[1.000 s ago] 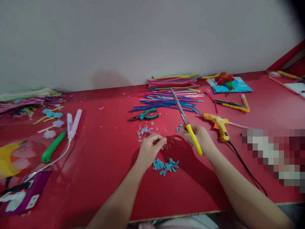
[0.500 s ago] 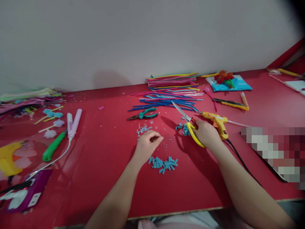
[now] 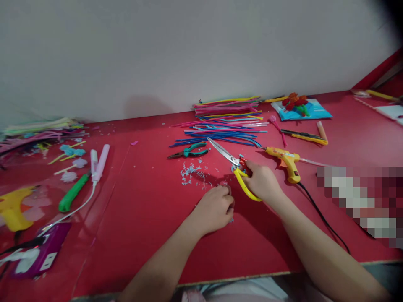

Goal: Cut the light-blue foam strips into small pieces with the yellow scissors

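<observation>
My right hand point(image 3: 262, 180) is wrapped round the yellow handles of a pair of scissors point(image 3: 222, 151). Their blades point up and left, with a narrow gap at most between them. To the left, my left hand point(image 3: 217, 207) rests low over the red table with its fingers curled down. It covers the heap of short blue cut pieces, of which only a bit shows by the fingers. Whatever the fingertips pinch is hidden. Fine pale-blue scraps point(image 3: 190, 173) lie beyond my left hand. More blue pieces are mostly hidden behind the scissors and my right hand.
Teal-handled pliers point(image 3: 189, 152) lie ahead, before blue and pink pipe cleaners point(image 3: 220, 133). A yellow glue gun point(image 3: 285, 159) with a cord lies right, a blue packet point(image 3: 317, 110) behind it. At left are a pink straightener point(image 3: 100, 163), green-handled tool point(image 3: 74, 193) and purple power strip point(image 3: 52, 251).
My left hand has moved right and nearer me, down over the blue pieces, covering them. My right hand has shifted left and slightly nearer me with the scissors.
</observation>
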Demonstrator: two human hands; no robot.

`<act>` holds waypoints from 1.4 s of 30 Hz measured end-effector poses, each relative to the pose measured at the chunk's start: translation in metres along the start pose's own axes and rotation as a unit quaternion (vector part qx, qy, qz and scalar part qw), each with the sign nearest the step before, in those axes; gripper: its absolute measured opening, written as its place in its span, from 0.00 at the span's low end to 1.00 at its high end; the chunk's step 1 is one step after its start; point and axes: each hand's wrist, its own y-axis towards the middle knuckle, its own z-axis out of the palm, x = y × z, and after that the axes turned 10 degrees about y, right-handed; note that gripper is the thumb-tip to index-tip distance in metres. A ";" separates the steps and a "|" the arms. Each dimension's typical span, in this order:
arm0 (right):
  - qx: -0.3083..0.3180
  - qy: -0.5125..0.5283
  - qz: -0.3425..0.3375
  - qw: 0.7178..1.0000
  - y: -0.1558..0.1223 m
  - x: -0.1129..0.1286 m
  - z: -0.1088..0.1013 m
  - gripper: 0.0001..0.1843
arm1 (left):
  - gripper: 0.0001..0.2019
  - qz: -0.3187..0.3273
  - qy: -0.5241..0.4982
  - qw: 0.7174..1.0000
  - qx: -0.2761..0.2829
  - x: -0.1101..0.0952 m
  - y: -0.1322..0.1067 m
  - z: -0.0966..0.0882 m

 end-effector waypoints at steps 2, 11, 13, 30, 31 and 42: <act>-0.004 0.023 0.005 1.000 0.000 0.000 0.000 0.11 | 0.03 -0.045 -0.086 0.995 -0.024 0.002 0.001 0.000; 0.149 0.351 -0.005 0.925 -0.010 0.012 0.009 0.08 | 0.09 -0.254 -0.604 0.755 -0.024 0.019 0.001 -0.011; 0.203 0.409 -0.004 0.890 -0.014 0.018 0.012 0.08 | 0.11 -0.259 -0.630 0.731 -0.043 0.020 0.001 -0.012; 0.198 0.444 0.035 0.873 -0.015 0.028 0.013 0.03 | 0.10 -0.249 -0.534 0.807 -0.045 0.019 -0.001 -0.013; 0.189 0.428 0.033 0.883 -0.015 0.028 0.014 0.03 | 0.10 -0.255 -0.517 0.816 -0.044 0.018 -0.001 -0.012; 0.079 0.187 -0.032 0.979 -0.014 0.019 0.022 0.13 | 0.07 -0.273 -0.500 0.802 -0.176 0.028 0.000 -0.006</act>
